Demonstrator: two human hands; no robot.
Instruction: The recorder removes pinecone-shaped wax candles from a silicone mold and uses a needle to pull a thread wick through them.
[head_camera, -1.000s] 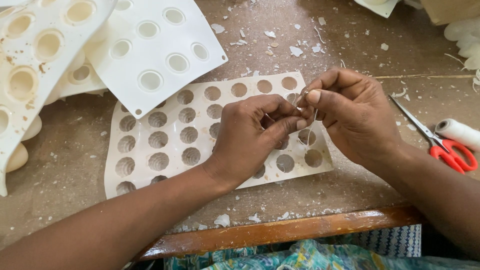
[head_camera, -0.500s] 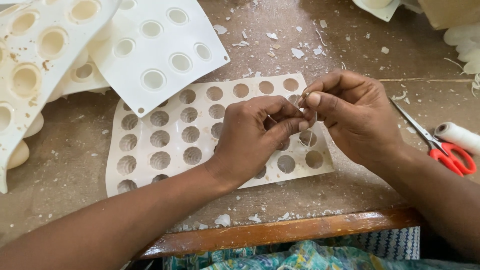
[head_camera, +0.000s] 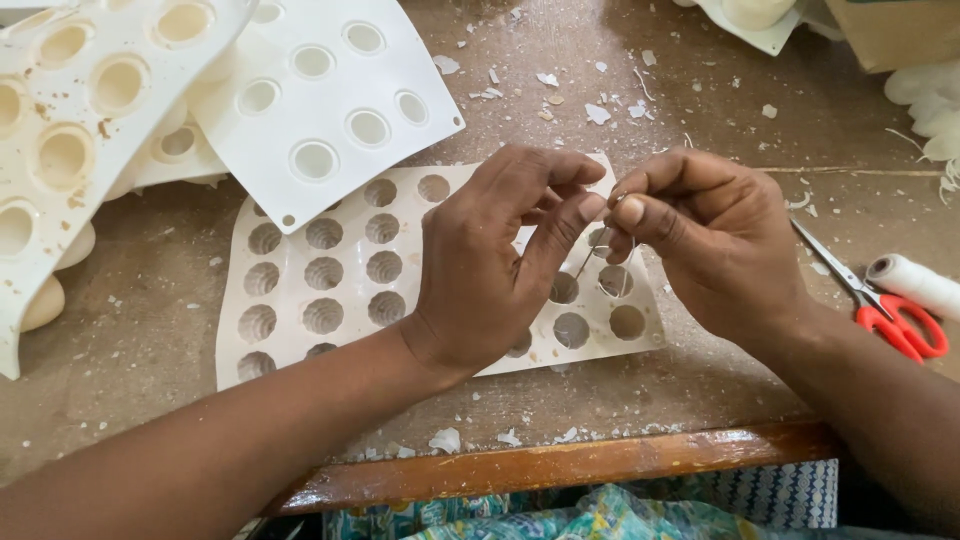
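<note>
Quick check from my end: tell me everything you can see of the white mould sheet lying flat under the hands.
The white mould sheet is a thin, flexible-looking, roughly rectangular sheet, seemingly silicone, with rows of round cavities, several ribbed inside in spiral steps. All visible cavities look empty. It lies flat on the dusty table, near the wooden front edge. Another white mould overlaps its upper left corner. The left hand and right hand cover its right part, pinching a thin needle-like piece above it.

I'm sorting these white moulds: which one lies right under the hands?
The flat white mould with small ridged cavities, lying on the table; the other two, with larger smooth holes, are stacked at upper left.
</note>
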